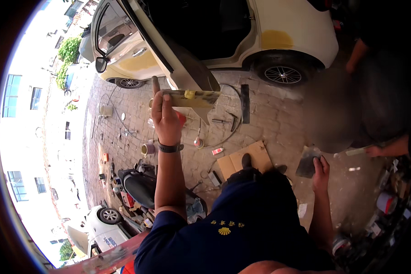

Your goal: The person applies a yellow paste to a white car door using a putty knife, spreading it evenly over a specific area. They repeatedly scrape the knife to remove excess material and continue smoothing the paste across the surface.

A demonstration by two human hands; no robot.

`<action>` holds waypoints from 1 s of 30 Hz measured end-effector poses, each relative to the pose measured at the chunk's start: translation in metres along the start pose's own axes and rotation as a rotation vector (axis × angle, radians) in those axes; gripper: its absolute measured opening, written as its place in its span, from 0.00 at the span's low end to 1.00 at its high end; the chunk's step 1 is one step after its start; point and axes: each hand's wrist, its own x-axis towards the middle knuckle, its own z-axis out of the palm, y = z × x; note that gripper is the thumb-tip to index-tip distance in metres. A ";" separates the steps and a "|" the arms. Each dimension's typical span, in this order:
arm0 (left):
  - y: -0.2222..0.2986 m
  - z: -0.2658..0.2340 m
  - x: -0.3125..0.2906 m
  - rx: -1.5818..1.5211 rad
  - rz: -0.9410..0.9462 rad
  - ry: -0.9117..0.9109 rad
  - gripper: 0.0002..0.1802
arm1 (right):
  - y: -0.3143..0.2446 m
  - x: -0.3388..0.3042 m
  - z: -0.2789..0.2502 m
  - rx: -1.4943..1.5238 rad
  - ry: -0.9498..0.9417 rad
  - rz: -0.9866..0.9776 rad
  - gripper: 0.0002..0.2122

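My left hand (166, 121) is raised in front of the open car door, one finger pointing up. Its other fingers grip a long flat putty board (198, 100), stained yellow-brown, with a dab of yellow putty (189, 94) on it. Lower down at the right, my right hand (322, 172) is closed on the edge of a thin dark grey rectangular sheet (308, 160); whether it is a spreader or sandpaper I cannot tell. Beyond stands a cream car (306, 32) with a yellow filler patch (276, 40) above the rear wheel and another patch (144, 61) on a front panel.
A co-worker (383, 105) bends close by on the right. Flattened cardboard (235, 160) lies under my feet. Around it are a scooter (141, 185), a hose (239, 98), a long dark block (245, 104), a tin (147, 149) and a paint can (386, 202).
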 end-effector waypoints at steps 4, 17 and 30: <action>-0.043 0.030 0.036 -0.034 -0.047 -0.154 0.14 | 0.033 -0.026 0.033 0.034 0.064 0.145 0.14; -0.046 0.016 -0.003 -0.624 -0.209 -0.612 0.19 | 0.038 -0.020 0.159 0.366 0.150 0.078 0.18; -0.127 -0.270 -0.197 -0.317 -0.775 0.595 0.17 | 0.005 0.056 0.392 0.250 -0.595 0.350 0.11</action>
